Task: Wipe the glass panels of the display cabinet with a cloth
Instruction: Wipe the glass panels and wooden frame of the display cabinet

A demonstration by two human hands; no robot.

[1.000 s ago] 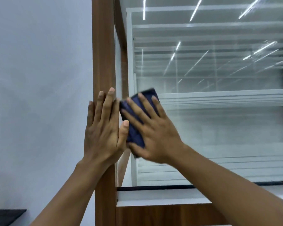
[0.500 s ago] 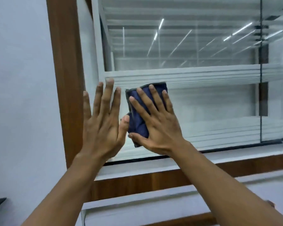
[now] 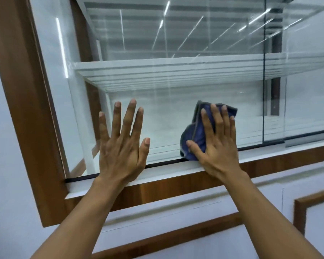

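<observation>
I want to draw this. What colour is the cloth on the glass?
Dark blue, with a grey edge. The head view shows the cloth best.

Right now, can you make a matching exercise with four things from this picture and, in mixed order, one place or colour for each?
1. left hand
2. right hand
3. cloth
4. wooden frame

A. dark blue
B. bare on the glass, fingers spread
C. brown, far left
D. pressing on the cloth

Pairs: 1-B, 2-D, 3-A, 4-C.

- The right hand (image 3: 218, 144) presses a blue cloth (image 3: 196, 131) flat on the glass panel (image 3: 166, 113).
- The left hand (image 3: 122, 143) lies flat on the glass, fingers spread.
</observation>
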